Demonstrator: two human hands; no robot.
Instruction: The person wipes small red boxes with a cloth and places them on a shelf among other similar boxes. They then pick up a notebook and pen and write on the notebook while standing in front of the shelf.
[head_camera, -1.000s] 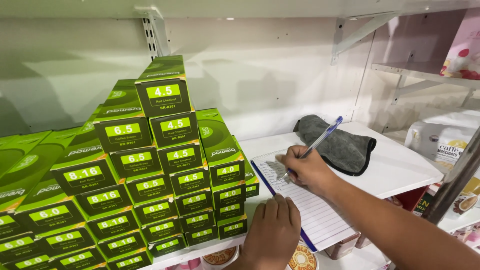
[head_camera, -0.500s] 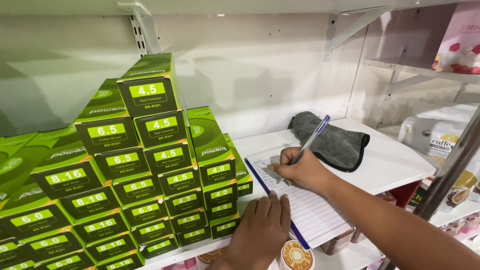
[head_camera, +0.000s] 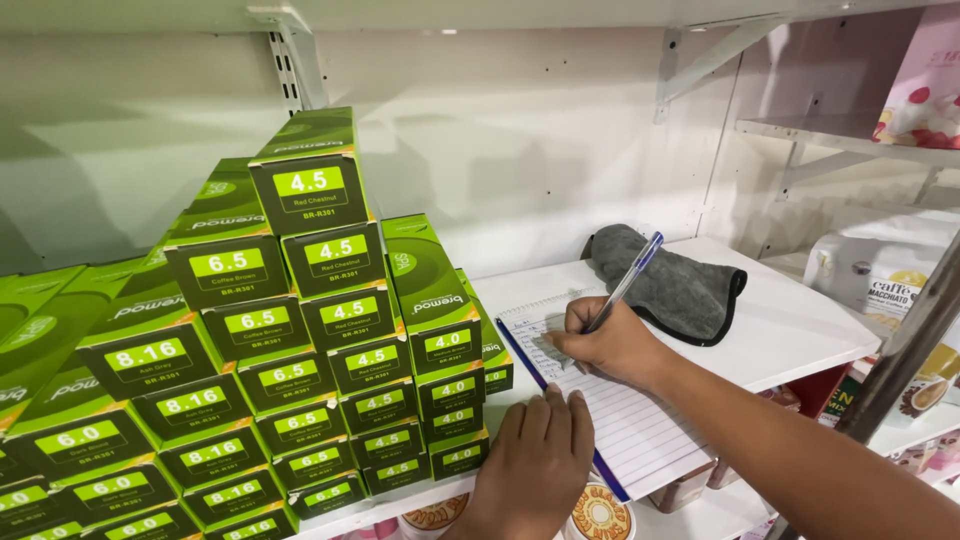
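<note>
1. The right hand (head_camera: 612, 345) is closed around a blue pen (head_camera: 626, 281) in a writing grip, the tip down on the upper part of a lined notepad (head_camera: 640, 430) that lies on the white shelf (head_camera: 800, 330) and overhangs its front edge.
2. The left hand (head_camera: 535, 460) holds nothing; it lies flat, fingers together, on the notepad's near left edge, beside its blue binding, pinning it in place.
3. The step in hand looks like noting down stock: the pen is mid-line near the top of the page, and most of the ruled lines below are blank, so the writing seems to be at an early stage.
4. Carrying the line on calls for the left palm to keep its pressure, since the pad's overhanging end could tip, and for the pen to travel right along the rule.
5. Counted: one pen, one notepad, one grey cloth (head_camera: 675, 285) folded just behind the writing hand and apart from it.
6. The green boxes (head_camera: 330, 330) stand just left of the pad in stepped stacks, end labels facing out; roughly two dozen labels show, and more run past the left and lower edges, so the full number cannot be told.
7. To the right, on a neighbouring shelf, stand pale pouches (head_camera: 880, 280); at least one shows clearly.
</note>
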